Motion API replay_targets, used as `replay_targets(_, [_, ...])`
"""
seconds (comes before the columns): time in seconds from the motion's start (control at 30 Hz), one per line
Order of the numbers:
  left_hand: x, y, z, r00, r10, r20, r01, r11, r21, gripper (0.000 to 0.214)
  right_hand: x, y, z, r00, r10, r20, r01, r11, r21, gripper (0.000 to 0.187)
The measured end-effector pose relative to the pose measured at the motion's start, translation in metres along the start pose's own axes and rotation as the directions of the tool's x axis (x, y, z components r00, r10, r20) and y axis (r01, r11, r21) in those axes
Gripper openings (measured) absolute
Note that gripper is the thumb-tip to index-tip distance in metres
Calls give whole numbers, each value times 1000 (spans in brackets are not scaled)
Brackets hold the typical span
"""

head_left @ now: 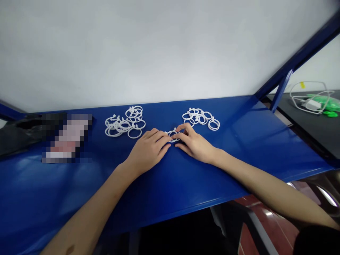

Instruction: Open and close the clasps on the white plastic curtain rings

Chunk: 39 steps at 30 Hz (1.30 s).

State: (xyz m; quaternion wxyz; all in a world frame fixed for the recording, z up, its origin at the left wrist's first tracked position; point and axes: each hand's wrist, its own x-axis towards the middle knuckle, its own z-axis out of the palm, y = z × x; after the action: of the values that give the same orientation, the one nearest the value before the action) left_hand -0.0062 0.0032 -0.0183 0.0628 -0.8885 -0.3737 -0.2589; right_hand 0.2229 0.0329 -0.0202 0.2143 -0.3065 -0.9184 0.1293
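Between my hands, low over the blue table, are white plastic curtain rings (pixel 174 131), overlapping and partly hidden by fingers. My left hand (pixel 150 148) has its bent fingers and thumb closed at their left edge. From the other side, my right hand (pixel 197 142) grips them with curled fingers, the thumb below. How many rings are between the fingers I cannot tell. A loose pile of similar white rings (pixel 135 133), several with small knobs, lies beyond my left hand. Another, smaller group of white rings (pixel 214 124) lies beyond my right hand.
The blue tabletop (pixel 170 184) ends in a front edge near me. At the left lie a black bag (pixel 16 136) and a blurred-out flat object (pixel 67 138). A white wall stands behind. On a dark surface at right are a white cable (pixel 312 104) and green plastic (pixel 330 104).
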Motion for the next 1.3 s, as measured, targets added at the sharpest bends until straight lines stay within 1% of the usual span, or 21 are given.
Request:
replay_targets(0.07, [0, 2, 4, 1000, 18, 3, -18, 1000, 12, 17, -3, 0, -4, 999, 36, -13, -36, 998, -45, 32])
replay_targets(0.13, [1, 4, 8, 1000, 22, 2, -22, 999, 33, 15, -5, 2, -9, 999, 39, -10, -40, 996, -83, 34])
replay_targets(0.23, [1, 6, 13, 1000, 11, -7, -11, 996, 91, 15, -3, 9, -12, 1000, -2, 6, 3, 994, -110, 30])
replay_targets(0.37, [1, 9, 17, 999, -22, -31, 27, 987, 158, 18, -2, 14, -9, 999, -36, 24, 38, 993, -113, 24])
replay_targets(0.47, [0, 10, 18, 999, -33, -36, 39, 987, 153, 21, -3, 13, -8, 999, -43, 22, 45, 994, -100, 19])
replay_targets(0.57, [-1, 9, 19, 999, -30, -14, 31, 988, 150, 23, -4, 11, -9, 999, -47, 18, 48, 996, -69, 16])
replay_targets(0.73, [-1, 6, 19, 999, -33, 5, 32, 990, 136, 22, -5, 8, -8, 1000, -27, 0, 27, 998, -62, 17])
replay_targets(0.83, [-1, 6, 19, 999, -48, 24, 44, 992, 118, 24, -5, 6, -5, 1000, -22, 6, 22, 999, -49, 18])
replay_targets(0.9, [-1, 7, 18, 998, -54, 39, 49, 994, 102, 24, -3, 4, -7, 1000, -24, 18, 25, 998, -56, 19])
replay_targets(0.97, [-1, 7, 17, 997, -60, 55, 54, 994, 100, 23, -3, 3, -16, 998, -39, 50, 44, 994, -98, 23])
replay_targets(1.03, [0, 7, 16, 996, -65, 62, 59, 993, 99, 24, -6, 7, -35, 997, -34, 63, 44, 984, -173, 33])
replay_targets(1.07, [0, 8, 15, 996, -65, 61, 59, 994, 96, 23, -10, 11, -48, 1000, 12, 2, -11, 975, -220, 35])
replay_targets(1.1, [0, 7, 15, 997, -62, 56, 57, 994, 92, 23, -15, 17, -61, 995, 75, -72, -92, 961, -261, 33])
replay_targets(1.13, [1, 7, 14, 997, -56, 50, 52, 995, 89, 21, -22, 26, -74, 986, 116, -117, -146, 946, -288, 32])
replay_targets(1.17, [1, 7, 14, 998, -46, 44, 42, 995, 89, 20, -29, 35, -85, 980, 154, -130, -187, 936, -300, 30])
replay_targets(1.23, [1, 7, 15, 999, -18, 37, 14, 995, 99, 19, -43, 57, -101, 969, 233, -76, -246, 924, -292, 29])
replay_targets(1.3, [0, 6, 16, 999, 23, 45, -28, 993, 113, 18, -53, 76, -107, 956, 293, -27, -289, 916, -280, 31])
